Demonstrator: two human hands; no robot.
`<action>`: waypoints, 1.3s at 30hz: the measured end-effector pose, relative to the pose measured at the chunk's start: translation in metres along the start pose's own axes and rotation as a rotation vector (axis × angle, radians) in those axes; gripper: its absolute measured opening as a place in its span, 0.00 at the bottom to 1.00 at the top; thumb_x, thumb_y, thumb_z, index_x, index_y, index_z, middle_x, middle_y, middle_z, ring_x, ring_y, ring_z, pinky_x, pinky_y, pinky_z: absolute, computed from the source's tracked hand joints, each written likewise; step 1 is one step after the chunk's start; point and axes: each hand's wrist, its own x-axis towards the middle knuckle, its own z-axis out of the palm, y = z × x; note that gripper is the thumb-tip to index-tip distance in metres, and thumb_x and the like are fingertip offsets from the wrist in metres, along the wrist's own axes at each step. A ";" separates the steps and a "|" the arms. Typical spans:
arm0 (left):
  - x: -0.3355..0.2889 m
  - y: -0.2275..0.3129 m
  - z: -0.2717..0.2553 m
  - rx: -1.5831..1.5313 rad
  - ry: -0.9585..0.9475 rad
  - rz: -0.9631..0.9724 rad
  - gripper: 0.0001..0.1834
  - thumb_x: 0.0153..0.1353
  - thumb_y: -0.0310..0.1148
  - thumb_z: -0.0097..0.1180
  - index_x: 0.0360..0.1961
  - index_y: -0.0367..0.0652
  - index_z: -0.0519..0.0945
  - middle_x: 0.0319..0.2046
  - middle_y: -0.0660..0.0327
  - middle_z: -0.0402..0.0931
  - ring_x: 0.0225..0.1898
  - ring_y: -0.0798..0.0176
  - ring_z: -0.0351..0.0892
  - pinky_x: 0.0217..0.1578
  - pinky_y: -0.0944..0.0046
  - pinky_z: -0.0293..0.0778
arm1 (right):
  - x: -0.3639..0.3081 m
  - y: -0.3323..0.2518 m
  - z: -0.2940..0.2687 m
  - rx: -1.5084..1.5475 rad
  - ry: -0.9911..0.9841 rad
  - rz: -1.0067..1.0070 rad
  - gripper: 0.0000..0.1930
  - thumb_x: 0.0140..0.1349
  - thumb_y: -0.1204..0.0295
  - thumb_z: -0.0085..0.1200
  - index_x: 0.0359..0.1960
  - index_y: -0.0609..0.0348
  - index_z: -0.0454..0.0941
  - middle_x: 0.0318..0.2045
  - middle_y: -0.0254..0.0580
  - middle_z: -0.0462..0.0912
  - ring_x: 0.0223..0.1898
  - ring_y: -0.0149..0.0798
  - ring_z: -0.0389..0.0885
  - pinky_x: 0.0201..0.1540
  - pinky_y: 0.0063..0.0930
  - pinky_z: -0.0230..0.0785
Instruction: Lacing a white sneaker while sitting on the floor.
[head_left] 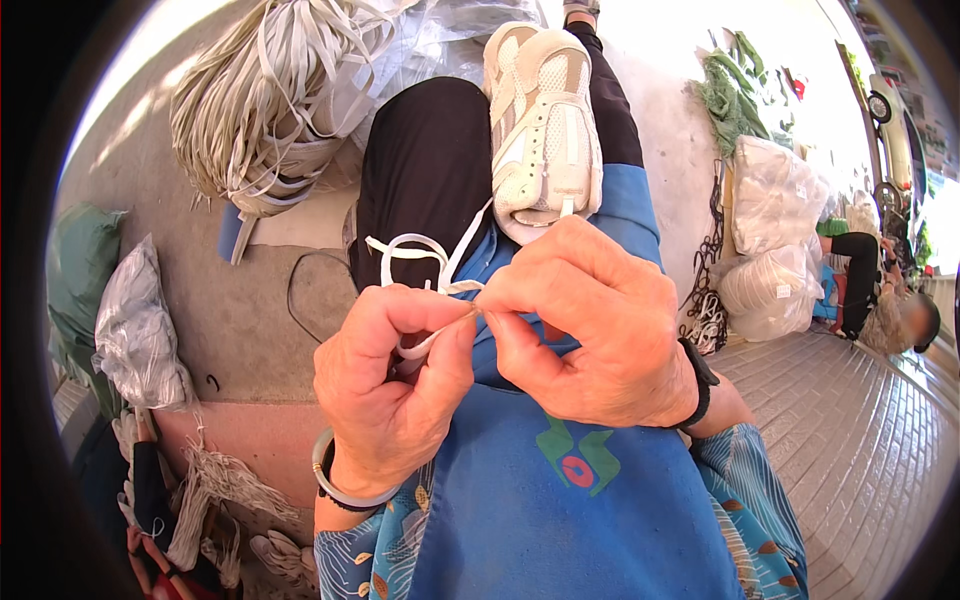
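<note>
My left hand (395,365) and my right hand (590,320) meet above my lap, thumbs and forefingers pinched together. Between them they hold a white shoelace (432,250) near one end, its slack looping above the left fingers. The lace runs up toward cream and tan mesh sneaker uppers (545,130), which lie across my thigh just beyond the right hand. A row of eyelets shows along one upper. The tip of the lace is hidden between my fingertips.
A big bundle of pale laces (265,100) hangs at the far left. Stuffed plastic bags (775,195) and a dark chain-like cord (712,240) lie at right. Nearer on the left are a grey bag (145,330) and white strands (215,490). Another person (885,290) sits far right.
</note>
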 end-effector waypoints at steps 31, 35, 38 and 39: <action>0.001 0.000 -0.006 -0.118 -0.058 -0.120 0.05 0.56 0.22 0.58 0.32 0.36 0.75 0.22 0.66 0.77 0.20 0.83 0.67 0.20 0.81 0.61 | 0.005 -0.001 -0.005 0.252 -0.052 0.276 0.05 0.46 0.84 0.54 0.23 0.61 0.74 0.21 0.32 0.69 0.16 0.22 0.68 0.14 0.17 0.56; 0.002 0.001 -0.004 -0.152 -0.054 -0.148 0.05 0.57 0.22 0.58 0.33 0.35 0.74 0.22 0.66 0.77 0.20 0.82 0.68 0.20 0.81 0.61 | 0.006 -0.005 -0.008 0.256 -0.100 0.302 0.05 0.46 0.83 0.55 0.23 0.61 0.74 0.21 0.32 0.69 0.16 0.22 0.67 0.14 0.17 0.56; 0.001 0.000 -0.004 -0.200 -0.023 -0.122 0.05 0.58 0.23 0.57 0.34 0.34 0.74 0.23 0.65 0.77 0.22 0.81 0.68 0.22 0.81 0.62 | 0.005 -0.005 -0.007 0.246 -0.119 0.305 0.05 0.46 0.83 0.55 0.24 0.60 0.74 0.21 0.33 0.69 0.16 0.23 0.68 0.14 0.17 0.57; 0.002 0.002 -0.005 -0.237 -0.022 -0.150 0.05 0.58 0.23 0.56 0.34 0.34 0.74 0.24 0.64 0.77 0.23 0.80 0.69 0.23 0.81 0.63 | 0.005 -0.005 -0.007 0.229 -0.120 0.295 0.05 0.45 0.83 0.56 0.24 0.60 0.74 0.21 0.33 0.69 0.17 0.23 0.68 0.15 0.17 0.57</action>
